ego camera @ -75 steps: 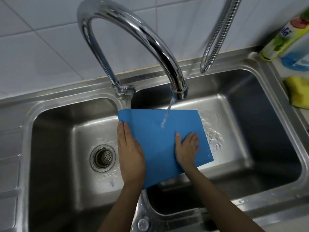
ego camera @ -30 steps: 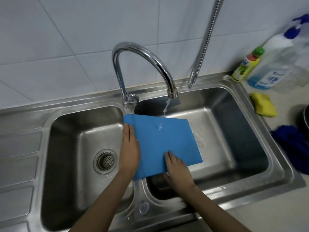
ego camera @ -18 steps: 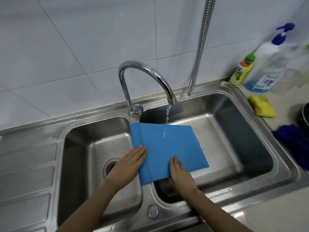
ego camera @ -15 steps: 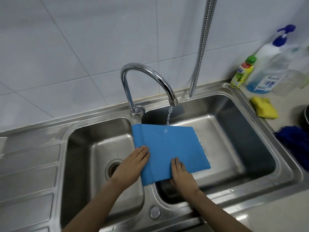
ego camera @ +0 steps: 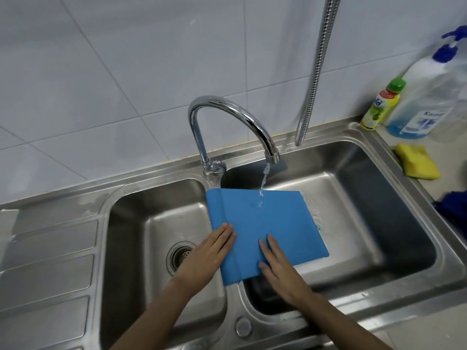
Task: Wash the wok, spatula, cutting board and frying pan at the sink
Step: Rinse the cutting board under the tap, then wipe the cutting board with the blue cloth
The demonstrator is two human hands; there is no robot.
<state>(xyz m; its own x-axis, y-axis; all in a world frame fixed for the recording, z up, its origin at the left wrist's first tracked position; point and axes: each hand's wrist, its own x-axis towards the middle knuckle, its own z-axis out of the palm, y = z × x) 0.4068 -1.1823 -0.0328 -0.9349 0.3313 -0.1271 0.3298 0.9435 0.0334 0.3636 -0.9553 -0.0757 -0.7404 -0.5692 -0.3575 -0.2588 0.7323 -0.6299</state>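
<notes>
Both palms are lying flat, fingers straight and together: the left hand (ego camera: 207,251) steadying the blue cutting board (ego camera: 262,228) at its edge, the right hand (ego camera: 278,263) pressing its face, tilting it over the right basin so the faucet (ego camera: 227,117) stream is sheeting off.

My left hand (ego camera: 205,253) lies flat, fingers straight and together. My right hand (ego camera: 279,267) likewise, palm down. Both forearms reach forward.

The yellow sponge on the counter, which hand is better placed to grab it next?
Probably the right hand: the yellow sponge lies on the counter at the right of the sink. The left hand, on the blue cutting board, would have to cross over.
</notes>
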